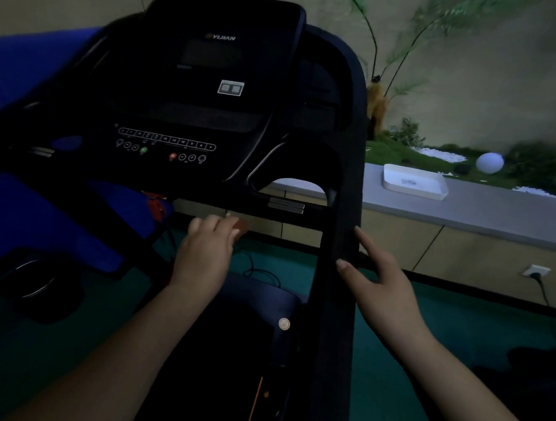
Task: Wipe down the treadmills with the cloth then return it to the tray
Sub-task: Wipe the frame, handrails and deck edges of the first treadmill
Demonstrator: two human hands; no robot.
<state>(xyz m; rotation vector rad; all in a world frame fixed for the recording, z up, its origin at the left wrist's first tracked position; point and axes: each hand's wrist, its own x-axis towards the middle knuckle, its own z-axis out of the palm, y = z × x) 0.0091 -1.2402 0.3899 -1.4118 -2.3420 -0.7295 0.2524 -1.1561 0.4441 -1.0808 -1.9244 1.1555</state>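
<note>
The left hand (208, 245) curls around what may be the cloth (240, 226) below the treadmill (211, 108) console; the right hand (376, 281), fingers straight, steadies the handrail (345, 182). The tray (415, 181) waits on the tabletop (481, 216) beyond the right hand.

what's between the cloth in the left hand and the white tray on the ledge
The treadmill's right handrail stands between them. The left hand holds the cloth inside the frame, under the console, while the tray sits on the grey ledge beyond the rail. The right hand rests on that rail.
</note>
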